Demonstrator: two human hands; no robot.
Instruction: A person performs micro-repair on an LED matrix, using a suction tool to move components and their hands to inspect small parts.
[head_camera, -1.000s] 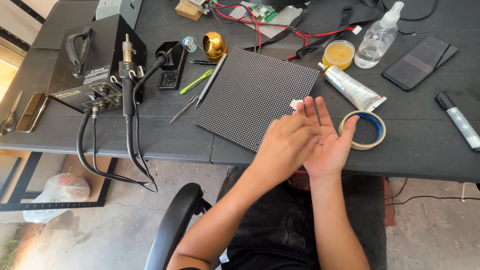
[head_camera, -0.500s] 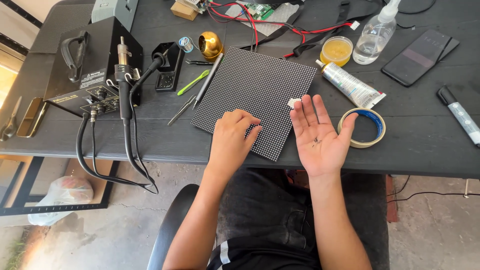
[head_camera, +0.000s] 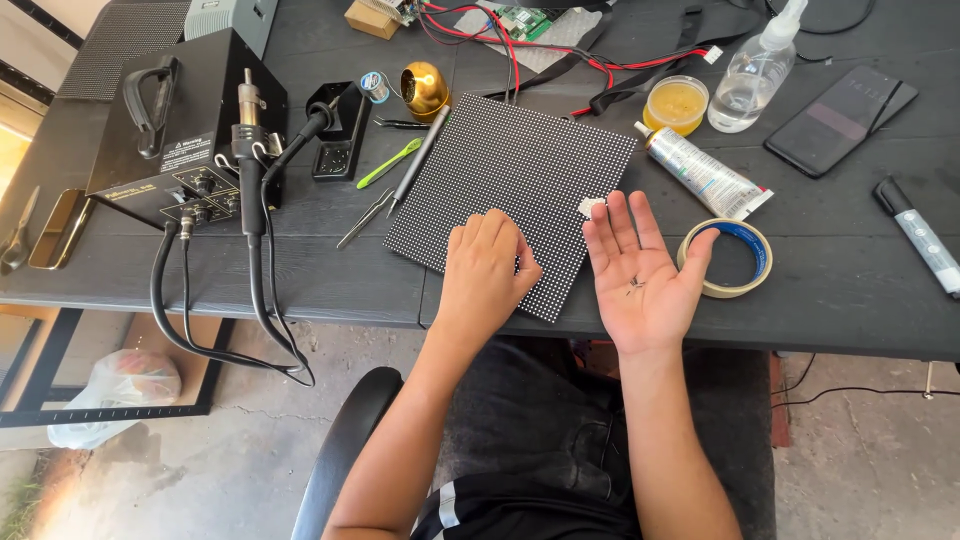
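Dark planks of the desk (head_camera: 300, 270) carry everything. My right hand (head_camera: 640, 270) lies open, palm up, cradling tiny dark parts (head_camera: 634, 286). My left hand (head_camera: 487, 265), fingers curled and holding nothing, rests on the dotted panel (head_camera: 510, 170). Just right sits a tape roll (head_camera: 738, 260); bare concrete floor (head_camera: 200, 470) below.

My left hand (head_camera: 487, 268) lies palm down, knuckles toward the camera, its fingers (head_camera: 497, 228) curled loosely with the tips bent under. My right hand (head_camera: 640, 272) is turned palm up and held flat, its fingers (head_camera: 622, 215) straight and close together, the thumb (head_camera: 699, 252) spread out to the side. Both forearms are bare and run up from the lower edge of the view, converging slightly, with the wrists straight and the two hands near each other but apart.
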